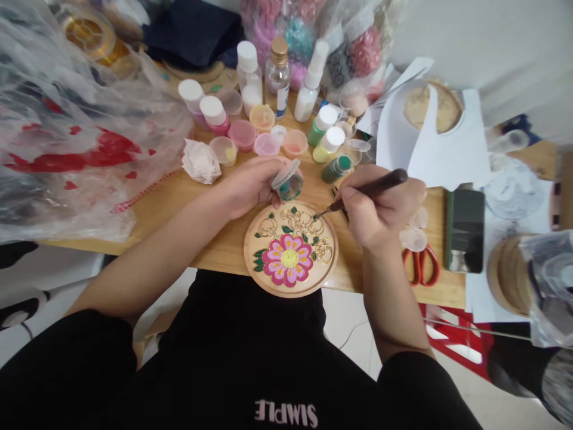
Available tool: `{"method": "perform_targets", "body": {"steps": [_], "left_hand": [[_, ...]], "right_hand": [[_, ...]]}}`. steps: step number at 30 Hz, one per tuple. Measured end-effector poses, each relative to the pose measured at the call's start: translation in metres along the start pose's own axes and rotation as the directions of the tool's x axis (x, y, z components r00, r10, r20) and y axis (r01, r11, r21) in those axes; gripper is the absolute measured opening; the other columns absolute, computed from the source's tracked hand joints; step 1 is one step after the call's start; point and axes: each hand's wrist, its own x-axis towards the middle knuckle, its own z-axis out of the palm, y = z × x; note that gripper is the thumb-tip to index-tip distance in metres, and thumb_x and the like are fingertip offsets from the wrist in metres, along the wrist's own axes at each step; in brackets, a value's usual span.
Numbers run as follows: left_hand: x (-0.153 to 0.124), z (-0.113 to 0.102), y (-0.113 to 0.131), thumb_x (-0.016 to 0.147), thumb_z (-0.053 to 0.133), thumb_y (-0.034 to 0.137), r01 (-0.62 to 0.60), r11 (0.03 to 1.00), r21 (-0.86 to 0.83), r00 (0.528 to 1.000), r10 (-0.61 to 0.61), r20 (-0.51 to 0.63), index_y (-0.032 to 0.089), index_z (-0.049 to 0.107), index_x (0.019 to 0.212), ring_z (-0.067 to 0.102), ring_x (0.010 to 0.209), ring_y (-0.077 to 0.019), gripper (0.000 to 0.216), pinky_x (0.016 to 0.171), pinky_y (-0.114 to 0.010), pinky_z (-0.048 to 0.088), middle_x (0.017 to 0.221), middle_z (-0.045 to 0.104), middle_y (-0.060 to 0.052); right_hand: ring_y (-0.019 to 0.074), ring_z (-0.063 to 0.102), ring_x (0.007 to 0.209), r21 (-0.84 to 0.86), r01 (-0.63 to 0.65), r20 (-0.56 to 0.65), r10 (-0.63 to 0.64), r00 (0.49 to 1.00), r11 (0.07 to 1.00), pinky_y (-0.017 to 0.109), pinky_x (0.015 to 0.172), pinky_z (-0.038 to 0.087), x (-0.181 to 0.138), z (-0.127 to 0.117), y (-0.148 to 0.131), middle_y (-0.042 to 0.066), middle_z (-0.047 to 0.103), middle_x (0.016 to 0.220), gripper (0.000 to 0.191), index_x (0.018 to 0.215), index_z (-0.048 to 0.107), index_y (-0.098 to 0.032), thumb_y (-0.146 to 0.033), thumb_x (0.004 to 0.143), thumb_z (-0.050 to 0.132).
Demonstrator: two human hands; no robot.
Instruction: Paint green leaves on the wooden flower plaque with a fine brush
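A round wooden board lies at the table's front edge and juts over it. It bears a painted pink flower with a yellow centre, green leaves and gold outlines. Beyond its upper left side, my left hand is closed around a small clear plastic cup with its lid tilted open and green paint inside. My right hand grips a dark-handled tool, a brush or stylus whose kind is unclear. Its thin tip meets the board's upper right part, by a small green leaf.
Paint cups and white-capped bottles stand behind my hands. A crumpled tissue lies left. Red-handled scissors, a phone and paper lie right. A plastic bag covers the left side.
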Motion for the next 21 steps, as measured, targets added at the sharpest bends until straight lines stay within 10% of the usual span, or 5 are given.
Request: {"method": "perform_targets", "body": {"steps": [21], "left_hand": [[-0.002,0.005,0.004,0.093,0.043,0.006,0.027,0.999,0.045,0.999,-0.025,-0.042,0.012,0.063,0.071,0.049,0.047,-0.0077,0.030,0.045,-0.020,0.037,0.060,0.057,0.000]], "right_hand": [[0.0097,0.050,0.046,0.045,-0.044,-0.017,0.045,0.999,0.998,0.027,0.045,0.036,-0.003,-0.001,0.001,-0.005,0.055,0.054,0.016,0.064,0.058,-0.023,-0.013,0.074,0.053]]}}
